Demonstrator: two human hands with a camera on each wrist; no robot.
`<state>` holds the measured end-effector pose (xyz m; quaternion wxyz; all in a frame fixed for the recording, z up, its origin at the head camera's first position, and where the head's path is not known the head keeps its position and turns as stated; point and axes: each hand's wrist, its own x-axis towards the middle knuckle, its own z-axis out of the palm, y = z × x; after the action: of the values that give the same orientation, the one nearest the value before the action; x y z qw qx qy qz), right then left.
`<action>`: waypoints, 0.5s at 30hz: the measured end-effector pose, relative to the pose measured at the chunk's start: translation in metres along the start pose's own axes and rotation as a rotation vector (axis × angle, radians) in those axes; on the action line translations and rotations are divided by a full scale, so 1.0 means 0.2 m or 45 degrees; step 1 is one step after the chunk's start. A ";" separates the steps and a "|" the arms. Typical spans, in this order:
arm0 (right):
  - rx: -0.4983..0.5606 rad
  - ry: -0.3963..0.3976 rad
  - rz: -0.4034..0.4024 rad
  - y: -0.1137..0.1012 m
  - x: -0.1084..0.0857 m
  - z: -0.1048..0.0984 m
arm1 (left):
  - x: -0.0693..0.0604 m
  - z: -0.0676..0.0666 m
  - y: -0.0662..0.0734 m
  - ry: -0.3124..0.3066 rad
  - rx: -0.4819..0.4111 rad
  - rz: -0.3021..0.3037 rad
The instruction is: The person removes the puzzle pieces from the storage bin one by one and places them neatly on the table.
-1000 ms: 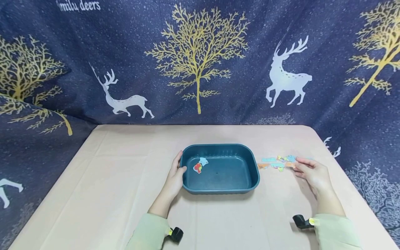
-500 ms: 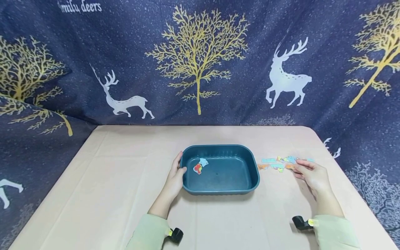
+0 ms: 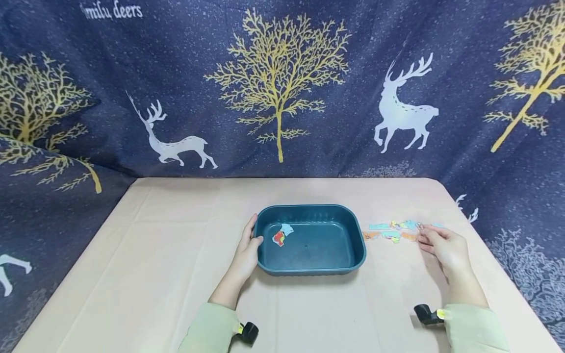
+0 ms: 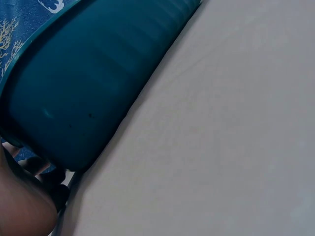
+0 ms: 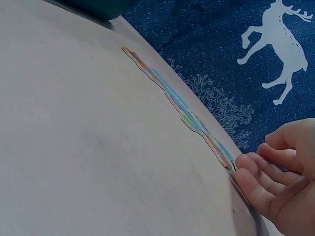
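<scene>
A dark teal plastic basin stands on the table. My left hand grips its left end, thumb over the rim and fingers along the outside; the left wrist view shows the basin's side wall beside that hand. Two jigsaw puzzle pieces, one red and yellow, one light blue, lie inside on the left. Right of the basin, several flat puzzle pieces form two rows. At their right end my right hand pinches a puzzle piece between thumb and fingertips, mostly hidden by the fingers.
A pale cloth covers the table. Behind it hangs a dark blue curtain with deer and gold trees. Black wrist cameras sit at both sleeves. A light blue piece shows just behind the right hand.
My right hand shifts only slightly at the right end of the rows, its fingertips staying among the pieces. The left hand and the basin stay in place.
</scene>
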<state>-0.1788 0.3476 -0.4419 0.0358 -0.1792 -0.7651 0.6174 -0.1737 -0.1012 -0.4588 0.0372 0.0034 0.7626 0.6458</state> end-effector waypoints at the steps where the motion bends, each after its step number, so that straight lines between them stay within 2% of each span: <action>1: -0.001 0.000 -0.005 0.00 0.00 0.00 | 0.00 0.00 0.00 0.000 0.000 0.001; 9: 0.138 -0.012 -0.001 -0.02 -0.02 0.00 | 0.00 0.00 0.00 0.001 0.010 -0.003; 15: 0.189 -0.080 0.001 -0.07 -0.03 0.00 | 0.00 0.00 0.00 0.003 0.001 -0.006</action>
<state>-0.1756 0.3423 -0.4278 0.0247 -0.1567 -0.7180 0.6777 -0.1740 -0.1017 -0.4590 0.0378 0.0011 0.7629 0.6454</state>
